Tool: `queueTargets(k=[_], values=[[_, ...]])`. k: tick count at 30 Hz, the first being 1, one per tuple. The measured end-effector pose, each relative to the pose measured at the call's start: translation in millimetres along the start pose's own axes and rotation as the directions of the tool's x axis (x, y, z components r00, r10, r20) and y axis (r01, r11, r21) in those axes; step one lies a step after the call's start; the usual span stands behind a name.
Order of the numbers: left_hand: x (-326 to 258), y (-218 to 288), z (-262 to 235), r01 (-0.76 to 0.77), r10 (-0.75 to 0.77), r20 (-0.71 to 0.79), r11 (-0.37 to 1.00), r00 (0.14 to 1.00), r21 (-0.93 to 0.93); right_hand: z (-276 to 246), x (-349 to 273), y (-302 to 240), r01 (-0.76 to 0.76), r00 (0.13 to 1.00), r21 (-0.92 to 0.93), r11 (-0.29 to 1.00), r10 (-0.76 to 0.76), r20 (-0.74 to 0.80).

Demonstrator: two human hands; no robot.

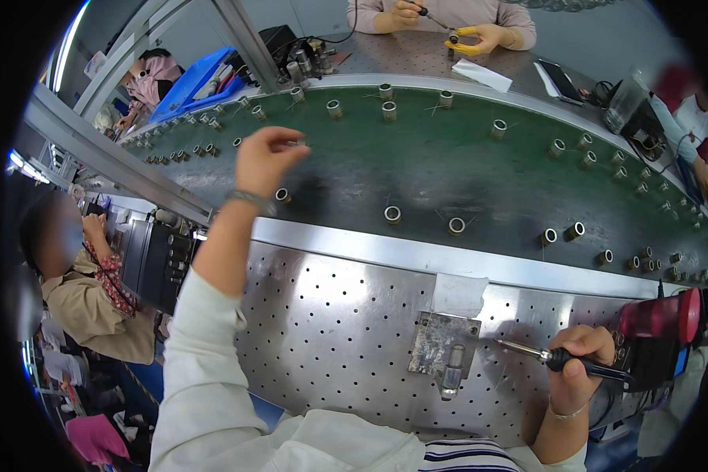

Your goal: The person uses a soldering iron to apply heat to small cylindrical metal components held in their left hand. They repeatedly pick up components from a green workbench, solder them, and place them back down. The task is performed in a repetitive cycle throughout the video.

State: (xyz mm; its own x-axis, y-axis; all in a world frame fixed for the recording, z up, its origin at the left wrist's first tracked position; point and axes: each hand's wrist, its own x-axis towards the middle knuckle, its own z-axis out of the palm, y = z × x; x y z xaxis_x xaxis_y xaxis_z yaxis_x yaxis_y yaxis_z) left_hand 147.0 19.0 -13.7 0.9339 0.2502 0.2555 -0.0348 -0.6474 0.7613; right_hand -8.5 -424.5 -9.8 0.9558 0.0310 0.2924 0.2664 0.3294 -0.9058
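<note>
My left hand (266, 161) reaches out over the green conveyor belt (346, 161), its fingers curled and thumb close to the fingertips. A small metallic bit shows at the fingertips, too little to name. Just below that wrist a short metal cylinder (282, 195) stands on the belt. My right hand (578, 366) grips a soldering iron (558, 359) by its black handle, with the metal tip pointing left above the perforated metal bench (330, 330). Left of the tip lies a worn metal plate fixture (429, 344), and a small metal cylinder (451, 371) lies on it.
Several metal cylinders with thin wires, one being a near cylinder (392, 214), stand along the belt. A red container (659, 318) is right of my right hand. Opposite, a co-worker's yellow-tipped hand (480, 39) works with an iron. A metal post (134, 165) slants at left.
</note>
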Motion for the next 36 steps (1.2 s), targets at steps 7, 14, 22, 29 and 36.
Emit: queueTargets(k=[7, 14, 22, 29, 36], values=[[55.1, -86.4, -44.3, 0.159, -0.049, -0.197, 0.79, 0.979, 0.592, -7.5, 3.3, 1.3, -0.045, 0.999, 0.034, 0.998, 0.045, 0.002], [-21.5, 68.3, 43.0, -0.47, 0.452, 0.14, 0.868, 0.881, 0.159, -10.4, 4.5, 1.4, -0.075, 0.997, 0.016, 0.997, 0.075, -0.011], [-87.2, 147.6, 126.6, -0.643, 0.639, 0.376, 0.754, 0.672, -0.134, -16.2, 3.3, -7.7, 0.017, 1.0, 0.122, 0.992, -0.013, -0.028], [-51.5, 204.9, 233.8, -0.628, 0.67, 0.499, 0.725, 0.549, -0.283, -24.7, -0.2, -23.9, 0.112, 0.993, 0.184, 0.977, -0.104, -0.05], [-56.0, 220.0, 272.4, -0.694, 0.667, 0.507, 0.699, 0.545, -0.173, -32.7, -3.1, -26.1, 0.081, 0.996, 0.134, 0.988, -0.076, -0.038]])
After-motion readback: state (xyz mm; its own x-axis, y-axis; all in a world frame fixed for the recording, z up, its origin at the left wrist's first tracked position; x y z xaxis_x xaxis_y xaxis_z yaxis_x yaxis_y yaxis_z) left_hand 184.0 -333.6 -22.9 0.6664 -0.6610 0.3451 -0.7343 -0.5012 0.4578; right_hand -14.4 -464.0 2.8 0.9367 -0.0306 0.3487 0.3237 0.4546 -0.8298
